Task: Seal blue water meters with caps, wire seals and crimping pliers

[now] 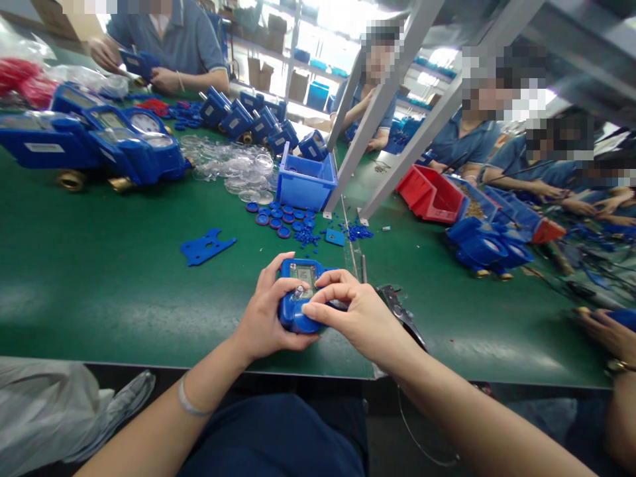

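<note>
My left hand (265, 311) is wrapped around a blue water meter (287, 306) just above the green table, near its front edge. The meter's small display (302, 273) faces up. At the near end is a round blue part (301, 322). My right hand (348, 301) comes in from the right, its thumb and index finger pinched together against the meter's top. Whatever small thing lies between those fingertips is hidden. Beyond the meter lie small blue plugs (305, 236), blue round caps (283, 232) and a flat blue square piece (334, 237).
A flat blue plate (206, 248) lies left of my hands. Finished-looking meters (139, 149), clear discs (248, 175) and a blue bin (305, 192) stand farther back. Metal posts (368, 119) rise beyond. A dark tool (402, 315) lies right; co-workers sit around.
</note>
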Tool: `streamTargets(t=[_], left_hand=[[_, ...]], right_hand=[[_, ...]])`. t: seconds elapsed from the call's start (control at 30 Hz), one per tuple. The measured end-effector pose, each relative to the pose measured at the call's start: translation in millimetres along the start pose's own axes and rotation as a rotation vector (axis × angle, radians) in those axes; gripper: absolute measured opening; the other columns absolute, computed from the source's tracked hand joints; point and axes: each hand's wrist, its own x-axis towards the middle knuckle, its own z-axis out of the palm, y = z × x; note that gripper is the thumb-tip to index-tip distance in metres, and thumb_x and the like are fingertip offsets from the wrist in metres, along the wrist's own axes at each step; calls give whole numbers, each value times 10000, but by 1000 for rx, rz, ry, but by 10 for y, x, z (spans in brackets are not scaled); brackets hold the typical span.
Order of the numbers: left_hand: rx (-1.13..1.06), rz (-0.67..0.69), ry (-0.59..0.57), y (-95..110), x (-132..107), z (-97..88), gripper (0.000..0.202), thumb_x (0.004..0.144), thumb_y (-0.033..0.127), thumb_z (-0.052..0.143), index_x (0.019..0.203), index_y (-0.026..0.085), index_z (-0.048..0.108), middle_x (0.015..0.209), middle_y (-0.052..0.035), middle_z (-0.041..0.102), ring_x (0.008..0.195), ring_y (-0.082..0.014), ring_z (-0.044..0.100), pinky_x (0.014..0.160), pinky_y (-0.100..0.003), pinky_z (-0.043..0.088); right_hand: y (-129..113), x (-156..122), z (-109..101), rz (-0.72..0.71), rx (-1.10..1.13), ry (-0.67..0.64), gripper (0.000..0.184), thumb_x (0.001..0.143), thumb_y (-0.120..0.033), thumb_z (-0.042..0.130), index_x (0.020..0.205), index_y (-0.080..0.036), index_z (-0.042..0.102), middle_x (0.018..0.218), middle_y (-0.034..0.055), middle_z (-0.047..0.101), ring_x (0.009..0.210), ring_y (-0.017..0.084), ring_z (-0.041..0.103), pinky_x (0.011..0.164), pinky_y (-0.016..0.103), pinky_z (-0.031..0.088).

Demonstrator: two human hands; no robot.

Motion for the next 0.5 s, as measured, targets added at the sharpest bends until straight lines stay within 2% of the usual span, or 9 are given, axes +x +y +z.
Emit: streamTargets(t=[0.23,0.5], left_hand=[[-12,-7,0,12,6,5,647,598,360,850,1145,287,514,1544,-100,256,1427,-340,343,1127,-570,360],[2,-25,18,26,18,9,646,590,332,863,1135,274,521,1537,-113,262,1435,-344,331,1146,-590,334]], right_hand=[[-36,-21,7,33,31,9,168,690,-331,778,693,-166,745,1164,44,533,1079,146,536,998,300,408],[60,-4,41,-163,32,61,186,715,-357,755,720,-173,729,1157,54,540,1169,177,496,1092,380,331]])
